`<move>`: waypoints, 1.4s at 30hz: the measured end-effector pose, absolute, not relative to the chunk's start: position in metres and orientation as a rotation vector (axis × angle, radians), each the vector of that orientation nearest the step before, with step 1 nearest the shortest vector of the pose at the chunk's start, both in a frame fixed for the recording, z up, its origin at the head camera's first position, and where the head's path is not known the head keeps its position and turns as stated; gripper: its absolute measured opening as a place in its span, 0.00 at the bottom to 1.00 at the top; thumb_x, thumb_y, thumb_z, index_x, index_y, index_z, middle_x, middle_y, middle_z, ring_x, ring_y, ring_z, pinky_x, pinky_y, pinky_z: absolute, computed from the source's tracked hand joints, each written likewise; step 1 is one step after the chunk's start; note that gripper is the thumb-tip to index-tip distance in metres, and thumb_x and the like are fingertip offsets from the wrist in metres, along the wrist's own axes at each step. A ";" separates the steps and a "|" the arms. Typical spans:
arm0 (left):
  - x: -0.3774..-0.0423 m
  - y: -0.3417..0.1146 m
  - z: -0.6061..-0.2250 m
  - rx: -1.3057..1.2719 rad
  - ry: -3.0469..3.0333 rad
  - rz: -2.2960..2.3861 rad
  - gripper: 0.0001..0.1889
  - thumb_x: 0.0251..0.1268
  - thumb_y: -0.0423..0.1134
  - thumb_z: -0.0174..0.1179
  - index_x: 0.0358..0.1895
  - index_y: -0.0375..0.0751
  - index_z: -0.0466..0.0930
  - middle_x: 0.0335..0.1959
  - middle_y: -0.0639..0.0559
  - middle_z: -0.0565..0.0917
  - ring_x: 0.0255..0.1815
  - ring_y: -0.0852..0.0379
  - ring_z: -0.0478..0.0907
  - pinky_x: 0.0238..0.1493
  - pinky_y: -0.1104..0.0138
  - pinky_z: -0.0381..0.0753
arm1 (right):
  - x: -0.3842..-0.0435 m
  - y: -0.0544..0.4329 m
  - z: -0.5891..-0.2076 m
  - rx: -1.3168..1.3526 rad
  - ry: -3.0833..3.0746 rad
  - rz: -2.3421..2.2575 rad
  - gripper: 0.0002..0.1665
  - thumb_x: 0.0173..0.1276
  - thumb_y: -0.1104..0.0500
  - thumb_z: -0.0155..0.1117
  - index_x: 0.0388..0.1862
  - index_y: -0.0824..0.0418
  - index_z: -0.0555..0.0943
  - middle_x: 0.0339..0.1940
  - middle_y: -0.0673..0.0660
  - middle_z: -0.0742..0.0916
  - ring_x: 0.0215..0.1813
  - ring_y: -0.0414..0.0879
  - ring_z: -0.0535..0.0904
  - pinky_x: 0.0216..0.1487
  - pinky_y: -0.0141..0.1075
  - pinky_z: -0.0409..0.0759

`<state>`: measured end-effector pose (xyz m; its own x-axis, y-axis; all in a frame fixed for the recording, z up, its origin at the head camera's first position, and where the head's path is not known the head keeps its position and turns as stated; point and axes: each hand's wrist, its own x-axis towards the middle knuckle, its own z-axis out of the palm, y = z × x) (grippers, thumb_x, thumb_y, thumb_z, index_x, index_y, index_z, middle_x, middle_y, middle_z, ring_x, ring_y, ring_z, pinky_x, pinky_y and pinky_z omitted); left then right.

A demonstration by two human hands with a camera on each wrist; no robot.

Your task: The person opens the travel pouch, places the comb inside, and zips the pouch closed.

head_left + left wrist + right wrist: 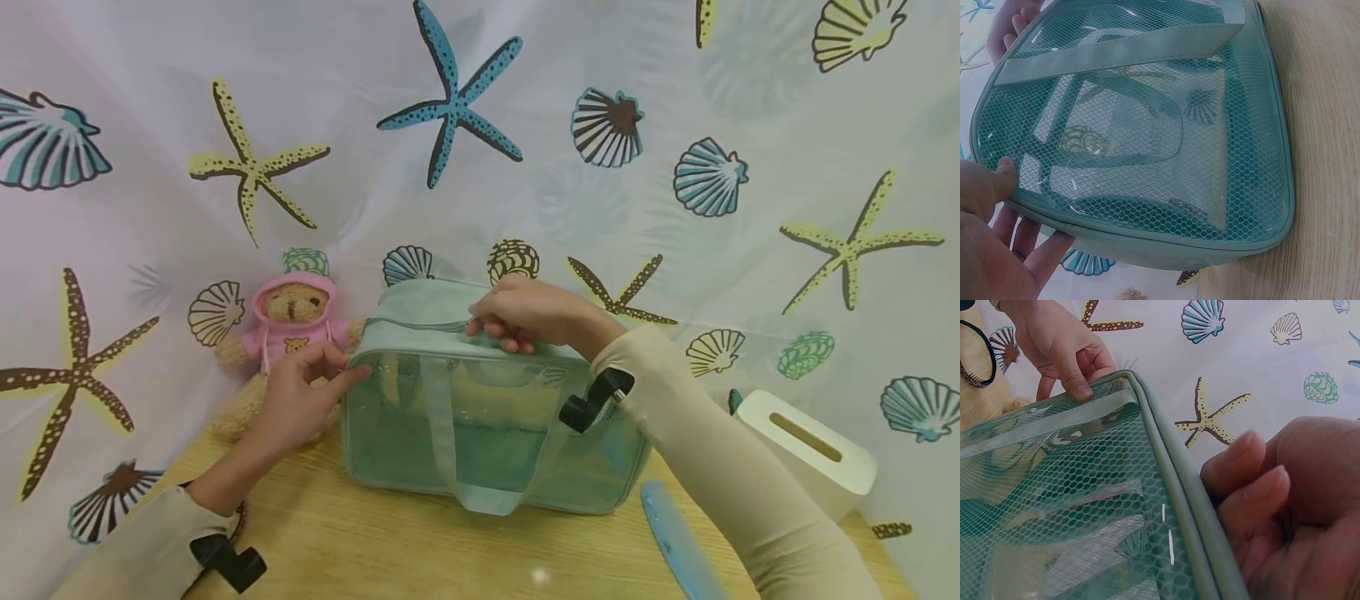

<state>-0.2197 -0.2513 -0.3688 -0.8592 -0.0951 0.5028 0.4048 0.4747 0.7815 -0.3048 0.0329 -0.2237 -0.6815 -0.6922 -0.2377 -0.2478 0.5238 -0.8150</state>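
A mint-green toiletry bag (495, 417) with clear and mesh panels stands upright on the table, its strap handle (487, 500) hanging down the front. My left hand (303, 396) grips the bag's upper left corner, thumb on the front panel and fingers behind the edge, as the left wrist view shows. On top of the bag, my right hand (525, 312) has curled fingers, thumb and forefinger pinched at the zipper (420, 325). Those fingers hide the zipper pull. In the right wrist view the curled fingertips (1266, 487) sit right beside the piped top edge.
Left of the bag sits a teddy bear (292, 312) in a pink hoodie. A blue comb (678, 542) lies at front right, near a white tissue box (806, 446). A dark headband (991, 359) lies beyond the left hand. A shell-print curtain (480, 200) hangs behind.
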 end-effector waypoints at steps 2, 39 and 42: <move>-0.219 -0.251 -0.369 -0.260 -2.242 -1.379 0.11 0.67 0.39 0.70 0.33 0.35 0.80 0.26 0.62 0.79 0.33 0.64 0.78 0.47 0.76 0.75 | -0.305 0.031 -0.224 -0.758 2.220 -1.059 0.29 0.83 0.56 0.46 0.16 0.57 0.72 0.14 0.49 0.76 0.15 0.42 0.67 0.19 0.33 0.68; -0.220 -0.252 -0.368 -0.366 -2.219 -1.427 0.08 0.67 0.36 0.69 0.33 0.37 0.82 0.28 0.61 0.81 0.33 0.64 0.78 0.46 0.74 0.77 | -0.301 -0.010 -0.212 -0.622 2.229 -1.028 0.22 0.84 0.57 0.47 0.31 0.62 0.81 0.14 0.48 0.73 0.16 0.40 0.67 0.21 0.31 0.68; -0.219 -0.251 -0.368 -0.368 -2.214 -1.423 0.08 0.67 0.36 0.70 0.32 0.37 0.82 0.28 0.61 0.81 0.33 0.64 0.78 0.44 0.74 0.77 | -0.300 -0.015 -0.212 -0.633 2.224 -1.024 0.26 0.84 0.56 0.46 0.21 0.58 0.76 0.14 0.48 0.74 0.16 0.41 0.68 0.21 0.31 0.69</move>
<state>-0.2192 -0.2514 -0.3675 -0.8489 -0.0317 0.5277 0.4668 0.4235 0.7763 -0.2998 -0.0153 -0.2122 -0.7041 -0.6331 -0.3217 -0.1674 0.5881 -0.7913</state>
